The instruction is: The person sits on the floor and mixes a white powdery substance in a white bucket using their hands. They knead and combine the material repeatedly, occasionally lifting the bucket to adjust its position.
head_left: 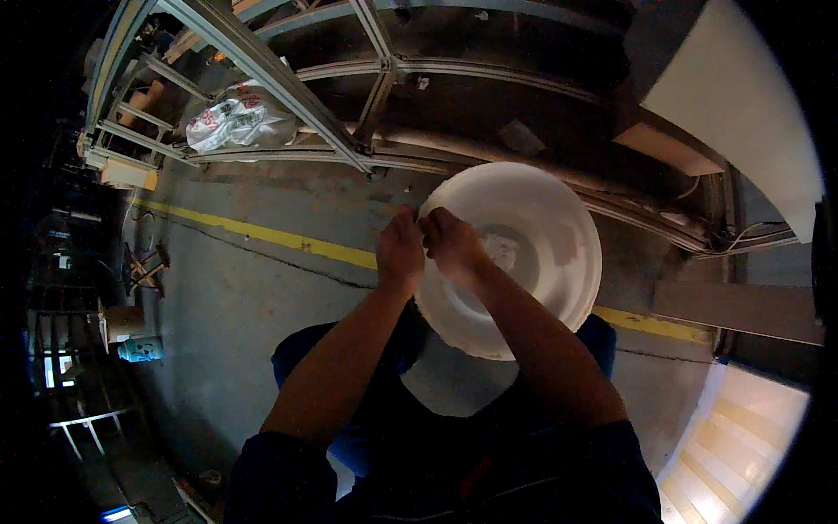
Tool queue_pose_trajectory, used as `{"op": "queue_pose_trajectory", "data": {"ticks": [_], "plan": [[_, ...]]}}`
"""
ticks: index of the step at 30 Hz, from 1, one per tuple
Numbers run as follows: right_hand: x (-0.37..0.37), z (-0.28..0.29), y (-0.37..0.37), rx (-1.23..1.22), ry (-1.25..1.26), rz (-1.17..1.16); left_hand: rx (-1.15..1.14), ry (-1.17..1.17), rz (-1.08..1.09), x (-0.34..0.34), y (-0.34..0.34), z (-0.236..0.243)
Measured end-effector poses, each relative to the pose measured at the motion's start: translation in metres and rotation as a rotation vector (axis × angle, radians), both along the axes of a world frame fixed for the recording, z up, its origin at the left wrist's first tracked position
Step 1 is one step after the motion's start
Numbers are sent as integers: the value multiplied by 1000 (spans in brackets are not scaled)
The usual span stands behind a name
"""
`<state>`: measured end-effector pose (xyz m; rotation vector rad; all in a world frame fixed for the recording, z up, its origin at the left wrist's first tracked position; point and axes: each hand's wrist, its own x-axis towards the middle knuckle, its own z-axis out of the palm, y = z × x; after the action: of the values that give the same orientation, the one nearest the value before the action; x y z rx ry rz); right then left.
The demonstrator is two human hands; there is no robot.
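A round white basin [567, 306], open side up with a rough, uneven rim, rests between my knees. At its left rim my two hands meet, closed and nearly touching. My left hand [401, 255] is curled just outside the rim, its knuckles upward. Bent over the rim, my right hand [456, 247] has its fingers pinched together beside the left hand's thumb. Whatever the fingers grip is hidden between them. My right forearm crosses above the basin's inside, where a pale patch shows on the bottom.
A metal frame rack [375, 162] runs along the far side, with a white plastic bag [240, 122] at its left. A yellow line [262, 236] crosses the grey floor. Pale panels [733, 113] stand at the right. A wooden stool [147, 269] is far left.
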<state>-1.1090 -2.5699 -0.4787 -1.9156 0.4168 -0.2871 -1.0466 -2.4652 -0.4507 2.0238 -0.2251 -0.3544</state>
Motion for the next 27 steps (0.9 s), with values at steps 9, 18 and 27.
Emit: {"op": "queue_pose_trajectory", "data": {"ticks": [9,18,27], "plan": [[13,49,-19,-198,401,281,159,-55,-71,2,-1,4],[11,37,-21,-563,329,235,526,-542,-362,14,2,-32],[3,86,-25,-494,438,236,500,-419,-251,6,-1,-8]]}}
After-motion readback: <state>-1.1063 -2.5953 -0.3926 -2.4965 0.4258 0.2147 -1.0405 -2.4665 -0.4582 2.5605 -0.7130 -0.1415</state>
